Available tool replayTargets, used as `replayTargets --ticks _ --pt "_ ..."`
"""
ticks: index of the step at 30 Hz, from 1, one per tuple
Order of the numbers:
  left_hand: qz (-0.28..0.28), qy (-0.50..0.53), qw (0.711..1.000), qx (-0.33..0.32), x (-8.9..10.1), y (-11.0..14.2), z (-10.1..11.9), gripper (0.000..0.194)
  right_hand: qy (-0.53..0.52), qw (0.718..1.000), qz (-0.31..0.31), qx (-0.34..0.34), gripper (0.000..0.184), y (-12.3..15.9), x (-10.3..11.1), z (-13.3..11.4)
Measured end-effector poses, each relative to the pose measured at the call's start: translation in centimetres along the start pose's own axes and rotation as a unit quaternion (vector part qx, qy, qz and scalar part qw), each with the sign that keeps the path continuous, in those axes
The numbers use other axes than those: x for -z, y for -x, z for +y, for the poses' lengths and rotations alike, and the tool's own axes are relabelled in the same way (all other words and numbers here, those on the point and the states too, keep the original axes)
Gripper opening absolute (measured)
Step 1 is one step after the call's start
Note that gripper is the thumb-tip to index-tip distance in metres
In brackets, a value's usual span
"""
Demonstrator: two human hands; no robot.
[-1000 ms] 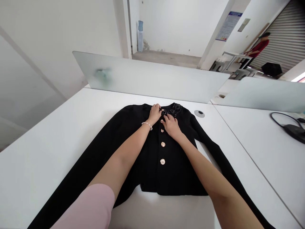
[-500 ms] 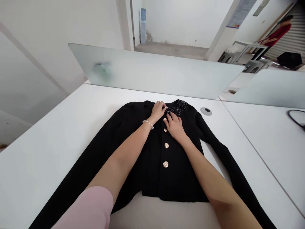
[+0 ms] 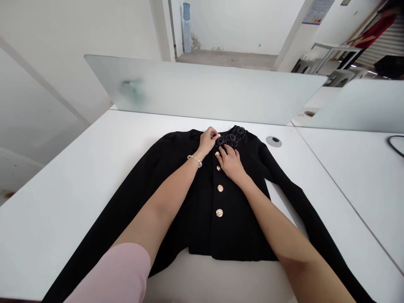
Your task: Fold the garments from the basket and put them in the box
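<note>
The white desk (image 3: 78,176) fills most of the frame; its near edge is largely covered by the arms and the garment. Lying on it, at centre, is a black jacket (image 3: 243,227), front upward; both sleeves run out at the bottom of the frame, cuffs cut off, and the forearms mask parts of the body. A frosted panel (image 3: 205,90) stands across the upper middle; a greenish shape behind it is too blurred to identify. A second panel (image 3: 362,107) is cut by the right edge. Upper right, a person in red (image 3: 377,33) is partly cropped and indistinct. A water dispenser (image 3: 187,31) stands upper left of centre, its top cropped.

The right hand (image 3: 232,163) lies on the jacket below the neckline, fingers spread, thumb at a gold button; whether its grip pinches cloth cannot be told. The left hand (image 3: 206,142) is at the neckline, its grip closed, thumb and forefinger pinching the jacket's edge at the top button (image 3: 218,135); that button is partly covered. Dark rosettes (image 3: 232,137) trim the collar, just above the right fingers. A beaded bracelet (image 3: 195,161) circles the left wrist, its underside out of sight.
</note>
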State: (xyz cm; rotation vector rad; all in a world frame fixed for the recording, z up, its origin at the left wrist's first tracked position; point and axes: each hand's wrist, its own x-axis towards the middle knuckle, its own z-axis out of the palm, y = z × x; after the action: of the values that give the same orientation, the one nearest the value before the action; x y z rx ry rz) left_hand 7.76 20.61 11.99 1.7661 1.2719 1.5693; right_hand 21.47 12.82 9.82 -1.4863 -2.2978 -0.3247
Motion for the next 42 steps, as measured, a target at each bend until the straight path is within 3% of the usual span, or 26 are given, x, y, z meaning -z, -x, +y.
replayTargets --ticks 5,11,20,25,28,32,35,37,39,42 --pt "0.000 -0.063 0.998 -0.010 -0.1 0.0 -0.3 0.012 -0.003 1.000 0.007 0.006 0.052 0.0 -0.3 0.1" --pt "-0.049 -0.141 0.988 -0.031 0.1 0.1 0.0 0.011 -0.002 1.000 0.011 0.009 0.052 -0.1 -0.3 0.2" --pt "-0.028 -0.122 0.990 -0.056 0.2 -0.2 -0.8 0.009 -0.001 1.000 0.002 0.004 0.051 -0.2 -0.2 0.0" --pt "-0.012 -0.061 0.998 -0.008 0.6 -0.3 -0.6 0.006 -0.001 1.000 0.014 0.008 0.050 -0.4 -0.5 0.3" --pt "-0.036 -0.062 0.997 0.017 1.1 -0.5 -0.2 0.004 -0.001 1.000 0.023 0.010 0.049 -0.5 -0.6 0.5" --pt "-0.117 -0.118 0.986 -0.015 3.6 1.1 1.2 0.014 -0.001 0.999 0.033 0.013 0.049 -0.6 -0.8 0.7" --pt "-0.170 -0.180 0.960 -0.131 7.5 5.0 2.7 0.024 -0.005 0.999 0.038 0.015 0.049 -0.6 -0.9 0.8" --pt "-0.194 -0.227 0.936 -0.184 10.3 8.4 3.5 0.020 -0.010 0.999 0.041 0.016 0.049 -0.6 -1.0 0.8" --pt "-0.213 -0.282 0.918 -0.178 12.5 11.6 3.8 0.012 -0.017 0.999 0.045 0.017 0.049 -0.6 -1.1 0.8" --pt "-0.232 -0.323 0.910 -0.114 13.9 14.6 3.6 0.026 -0.028 0.998 0.050 0.017 0.049 -0.7 -1.3 0.8"
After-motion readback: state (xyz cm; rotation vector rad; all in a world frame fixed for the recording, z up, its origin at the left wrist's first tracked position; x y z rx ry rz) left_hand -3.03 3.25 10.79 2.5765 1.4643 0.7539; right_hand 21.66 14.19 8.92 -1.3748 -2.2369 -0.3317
